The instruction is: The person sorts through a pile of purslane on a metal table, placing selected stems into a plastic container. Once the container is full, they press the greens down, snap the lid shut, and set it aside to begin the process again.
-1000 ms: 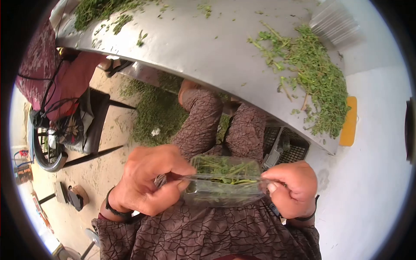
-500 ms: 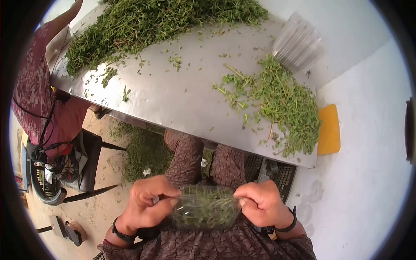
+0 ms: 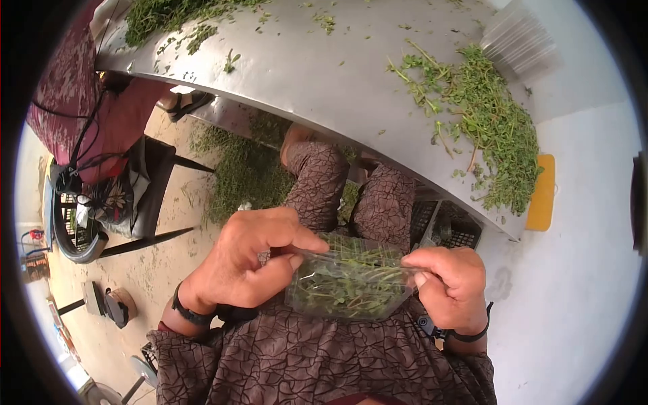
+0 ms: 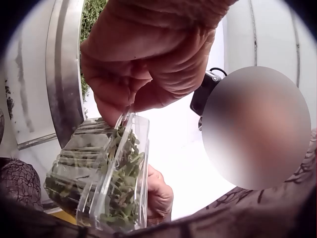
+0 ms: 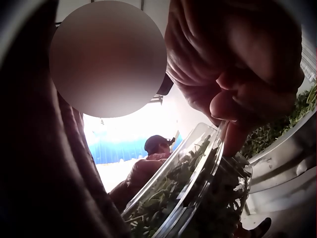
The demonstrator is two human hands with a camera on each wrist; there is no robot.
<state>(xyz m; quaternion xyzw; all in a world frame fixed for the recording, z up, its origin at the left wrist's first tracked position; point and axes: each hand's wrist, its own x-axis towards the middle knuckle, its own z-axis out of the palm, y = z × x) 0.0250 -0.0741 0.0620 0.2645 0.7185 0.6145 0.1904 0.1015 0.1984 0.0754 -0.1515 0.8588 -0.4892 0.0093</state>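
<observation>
A clear plastic clamshell box (image 3: 351,287) filled with leafy green sprigs is held over my lap, its lid folded over the greens. My left hand (image 3: 260,260) pinches the rim at the left end between thumb and forefinger. At the opposite end, the rim is pinched the same way by my right hand (image 3: 451,287). In the left wrist view the box (image 4: 119,183) shows its ribbed side and the greens pressed against the plastic. The right wrist view has the thumb and fingers on the flange of the box (image 5: 168,198).
A metal table (image 3: 304,88) stands ahead, bearing a heap of greens (image 3: 496,128) at right and stacked clear boxes (image 3: 520,40). A yellow board (image 3: 542,192) leans by the wall. To the left are a chair (image 3: 152,189) and another person (image 3: 74,108). More greens (image 3: 246,175) lie on the floor.
The box has tipped and turned in my hands, so its greens-filled face shows instead of its edge. My left forefinger now reaches further along the rim. The head view dipped up and came back down.
</observation>
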